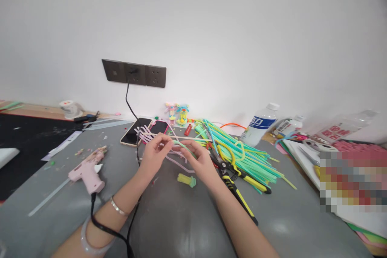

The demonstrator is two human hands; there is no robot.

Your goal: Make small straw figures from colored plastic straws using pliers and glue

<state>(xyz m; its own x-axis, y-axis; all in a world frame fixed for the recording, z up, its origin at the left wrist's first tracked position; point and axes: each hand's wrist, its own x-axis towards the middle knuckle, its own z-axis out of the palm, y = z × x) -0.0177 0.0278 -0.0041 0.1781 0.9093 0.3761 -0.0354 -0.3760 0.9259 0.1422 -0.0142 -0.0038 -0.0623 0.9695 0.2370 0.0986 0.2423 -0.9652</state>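
Note:
Between my two hands runs a thin light-green pipe cleaner [180,144]. My left hand [156,152] pinches one end with thumb and forefinger. Closed on its other end is my right hand [198,159], fingers curled over it. Just below the hands lies a small yellow and green piece of bent pipe cleaner [186,180]. Pale purple pipe cleaners [146,133] lie behind my left hand. To the right of my right hand spreads a large pile of green and yellow pipe cleaners [254,163], with yellow-and-black pliers [232,165] resting against it.
A pink glue gun [87,171] lies at left; its black cord [113,231] crosses my left forearm. Two phones [133,134] lie behind the hands. Two small pipe-cleaner figures [182,115] stand by the wall. Bottles [260,125] and papers [302,157] are at right.

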